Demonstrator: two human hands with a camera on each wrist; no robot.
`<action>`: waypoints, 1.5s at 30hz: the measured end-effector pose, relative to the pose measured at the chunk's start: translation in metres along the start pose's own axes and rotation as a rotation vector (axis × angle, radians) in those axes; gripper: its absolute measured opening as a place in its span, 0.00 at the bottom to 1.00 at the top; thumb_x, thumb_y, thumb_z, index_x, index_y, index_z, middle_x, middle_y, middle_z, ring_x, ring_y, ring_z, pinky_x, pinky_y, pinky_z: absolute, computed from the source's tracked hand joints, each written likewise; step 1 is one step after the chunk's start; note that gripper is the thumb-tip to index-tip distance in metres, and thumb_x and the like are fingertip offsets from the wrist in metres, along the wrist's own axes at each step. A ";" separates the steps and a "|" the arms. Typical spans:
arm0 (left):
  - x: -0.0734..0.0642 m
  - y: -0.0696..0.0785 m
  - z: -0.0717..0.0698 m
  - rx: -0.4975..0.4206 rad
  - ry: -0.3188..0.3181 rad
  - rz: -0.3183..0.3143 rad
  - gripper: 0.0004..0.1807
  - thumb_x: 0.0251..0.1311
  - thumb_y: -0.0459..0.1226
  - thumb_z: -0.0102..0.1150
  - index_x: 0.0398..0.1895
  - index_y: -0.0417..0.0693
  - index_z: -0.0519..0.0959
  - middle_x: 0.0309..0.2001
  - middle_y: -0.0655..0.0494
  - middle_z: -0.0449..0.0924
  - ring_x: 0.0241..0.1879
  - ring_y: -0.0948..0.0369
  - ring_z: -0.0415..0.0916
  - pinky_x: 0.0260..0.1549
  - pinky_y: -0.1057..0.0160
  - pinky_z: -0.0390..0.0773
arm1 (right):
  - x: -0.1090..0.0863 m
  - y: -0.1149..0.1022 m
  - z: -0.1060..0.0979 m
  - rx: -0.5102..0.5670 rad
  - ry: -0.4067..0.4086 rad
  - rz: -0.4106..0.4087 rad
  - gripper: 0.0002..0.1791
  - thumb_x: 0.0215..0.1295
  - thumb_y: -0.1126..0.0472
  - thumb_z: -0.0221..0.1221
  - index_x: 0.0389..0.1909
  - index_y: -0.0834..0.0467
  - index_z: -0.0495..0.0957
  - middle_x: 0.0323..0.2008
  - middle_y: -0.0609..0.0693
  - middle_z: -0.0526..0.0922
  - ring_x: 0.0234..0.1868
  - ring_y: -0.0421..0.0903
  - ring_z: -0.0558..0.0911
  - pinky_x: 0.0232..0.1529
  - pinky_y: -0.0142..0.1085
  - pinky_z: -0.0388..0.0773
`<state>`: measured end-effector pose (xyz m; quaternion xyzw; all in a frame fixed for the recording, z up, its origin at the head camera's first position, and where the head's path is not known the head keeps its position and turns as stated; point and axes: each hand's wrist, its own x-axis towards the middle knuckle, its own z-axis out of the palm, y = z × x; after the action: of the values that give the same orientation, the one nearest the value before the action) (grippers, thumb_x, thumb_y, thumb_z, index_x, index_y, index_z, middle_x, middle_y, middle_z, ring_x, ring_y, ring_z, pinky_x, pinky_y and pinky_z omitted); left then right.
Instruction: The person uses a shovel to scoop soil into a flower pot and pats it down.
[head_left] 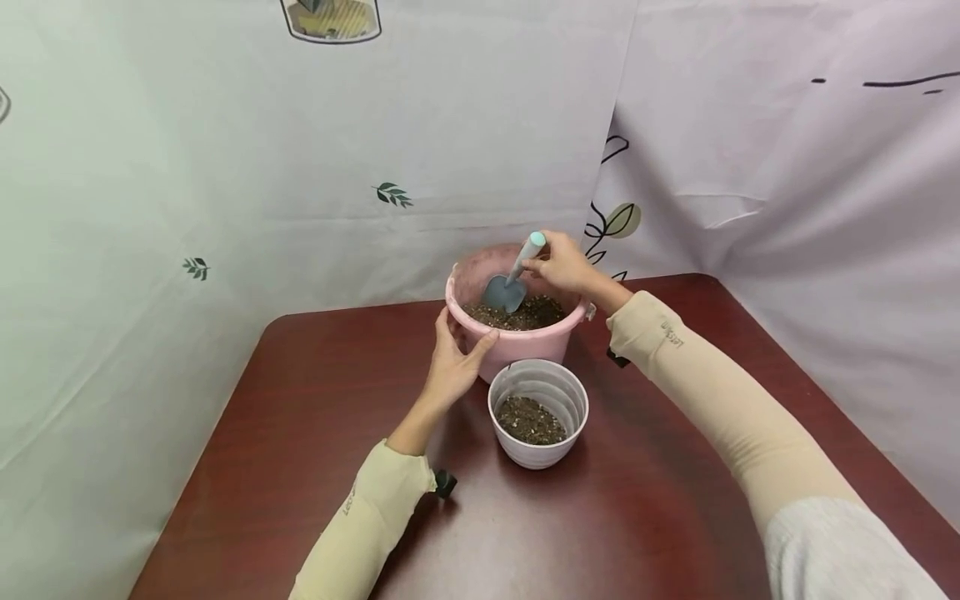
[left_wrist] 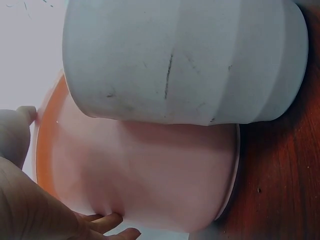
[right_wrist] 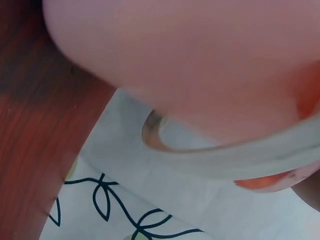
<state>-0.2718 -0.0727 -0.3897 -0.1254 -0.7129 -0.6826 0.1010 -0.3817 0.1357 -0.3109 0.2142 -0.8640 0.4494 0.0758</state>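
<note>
A pink bucket (head_left: 525,344) with dark soil (head_left: 534,313) inside stands toward the back of the table. My left hand (head_left: 453,362) steadies it at the left, thumb on the rim and fingers against the side, also visible in the left wrist view on the bucket wall (left_wrist: 140,175). Over the bucket's right rim, my right hand (head_left: 564,265) grips the pale handle of a small trowel (head_left: 506,293); its grey-blue blade points down at the soil. In front sits a white pot (head_left: 534,454), partly filled with soil. The right wrist view shows the bucket's outside (right_wrist: 175,60), not the hand's fingers.
The reddish-brown wooden table (head_left: 352,375) carries both containers. Behind it hang white cloths (head_left: 480,117) with leaf prints, close to the bucket. A pale bail handle (right_wrist: 225,162) hangs along the bucket's right side.
</note>
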 end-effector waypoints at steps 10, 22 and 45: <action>-0.003 0.003 -0.002 0.035 0.026 -0.058 0.54 0.60 0.39 0.69 0.78 0.47 0.39 0.70 0.31 0.61 0.67 0.43 0.65 0.68 0.50 0.62 | 0.004 0.001 -0.002 -0.186 -0.033 0.018 0.09 0.67 0.62 0.63 0.39 0.63 0.77 0.37 0.59 0.84 0.38 0.54 0.84 0.45 0.44 0.79; -0.002 0.003 -0.003 0.112 0.021 -0.061 0.54 0.61 0.43 0.69 0.79 0.51 0.41 0.70 0.33 0.61 0.68 0.42 0.63 0.67 0.50 0.63 | -0.001 -0.005 0.006 -0.203 -0.065 -0.053 0.06 0.63 0.62 0.66 0.33 0.61 0.80 0.29 0.53 0.83 0.33 0.49 0.80 0.39 0.40 0.76; -0.002 0.000 -0.001 0.142 0.037 -0.043 0.54 0.60 0.43 0.69 0.79 0.48 0.40 0.71 0.33 0.60 0.70 0.46 0.61 0.68 0.51 0.62 | -0.008 -0.008 -0.012 -0.130 -0.059 0.058 0.11 0.64 0.58 0.65 0.33 0.63 0.80 0.32 0.56 0.83 0.37 0.53 0.81 0.45 0.43 0.75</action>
<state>-0.2697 -0.0739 -0.3903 -0.0898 -0.7601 -0.6344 0.1083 -0.3721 0.1432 -0.3005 0.1970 -0.8990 0.3877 0.0511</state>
